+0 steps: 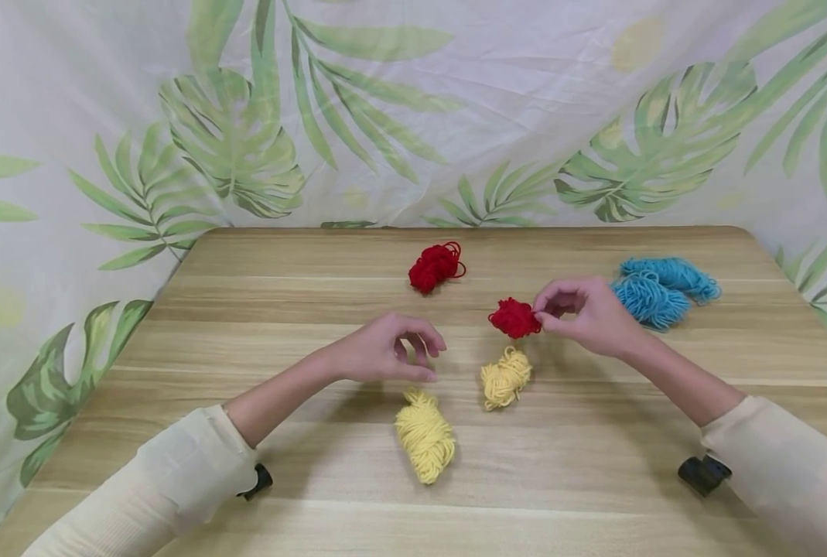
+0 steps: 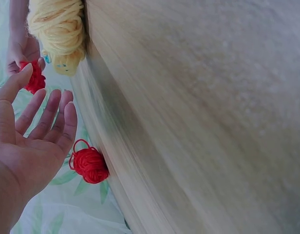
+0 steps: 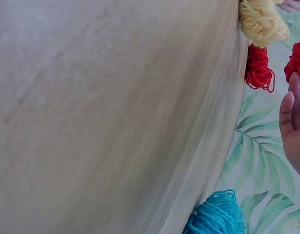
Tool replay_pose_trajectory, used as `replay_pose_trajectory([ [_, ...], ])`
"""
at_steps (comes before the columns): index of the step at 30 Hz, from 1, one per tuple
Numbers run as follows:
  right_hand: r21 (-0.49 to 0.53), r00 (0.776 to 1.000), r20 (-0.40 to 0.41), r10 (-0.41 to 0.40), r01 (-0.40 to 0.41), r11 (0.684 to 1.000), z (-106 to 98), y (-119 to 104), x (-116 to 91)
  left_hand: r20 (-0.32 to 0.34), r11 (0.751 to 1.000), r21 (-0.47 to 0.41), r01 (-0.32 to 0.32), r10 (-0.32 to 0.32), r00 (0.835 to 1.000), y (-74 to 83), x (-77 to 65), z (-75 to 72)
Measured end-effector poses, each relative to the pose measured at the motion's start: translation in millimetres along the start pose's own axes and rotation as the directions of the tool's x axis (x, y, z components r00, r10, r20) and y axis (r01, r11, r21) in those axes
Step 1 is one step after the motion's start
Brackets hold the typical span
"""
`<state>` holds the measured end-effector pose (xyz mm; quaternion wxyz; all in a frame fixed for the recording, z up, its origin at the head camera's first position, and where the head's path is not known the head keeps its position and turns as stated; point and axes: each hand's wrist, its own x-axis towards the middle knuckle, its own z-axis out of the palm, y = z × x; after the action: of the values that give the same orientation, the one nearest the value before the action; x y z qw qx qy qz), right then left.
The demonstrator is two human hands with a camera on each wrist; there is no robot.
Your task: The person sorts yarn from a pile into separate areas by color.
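Note:
My right hand (image 1: 583, 317) pinches a small red yarn bundle (image 1: 514, 318) by its right end, between thumb and fingertips. In the right wrist view that red bundle (image 3: 297, 63) shows at the right edge, off the table. My left hand (image 1: 392, 348) hovers over the table with fingers loosely bent and nothing in them. Just below it lies a yellow yarn skein (image 1: 425, 437). A paler yellow skein (image 1: 506, 378) lies under the held red bundle. Another red skein (image 1: 435, 268) rests farther back, seen also beyond the left hand (image 2: 38, 141) in the left wrist view.
Two blue yarn skeins (image 1: 653, 294) lie together at the back right, behind the right hand. The wooden table (image 1: 302, 472) ends at a leaf-printed cloth (image 1: 399, 116) hanging along its back and sides. Black wrist devices (image 1: 703, 473) sit under the sleeves.

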<state>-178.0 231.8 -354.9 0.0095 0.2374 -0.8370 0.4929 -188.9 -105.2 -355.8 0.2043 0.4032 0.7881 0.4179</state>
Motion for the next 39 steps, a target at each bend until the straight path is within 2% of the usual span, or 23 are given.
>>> replay_pose_trajectory([
  [10,-0.016,0.994,-0.060,0.092,-0.094,0.995,-1,4,10,0.006,1.000,-0.013,0.001,-0.001,1.000,3.2,-0.5,-0.1],
  [18,-0.010,0.974,-0.136,0.183,-0.186,0.982,1,8,22,0.014,1.000,-0.022,-0.002,0.002,1.000,2.2,-0.4,1.0],
  [27,-0.053,0.948,-0.166,0.270,-0.282,0.958,3,14,35,0.027,0.999,-0.033,-0.001,0.002,1.000,3.4,-0.5,2.0],
  [39,-0.062,0.945,-0.182,0.274,-0.289,0.955,4,26,46,0.041,0.999,-0.041,-0.005,0.006,0.999,1.2,0.5,2.2],
])
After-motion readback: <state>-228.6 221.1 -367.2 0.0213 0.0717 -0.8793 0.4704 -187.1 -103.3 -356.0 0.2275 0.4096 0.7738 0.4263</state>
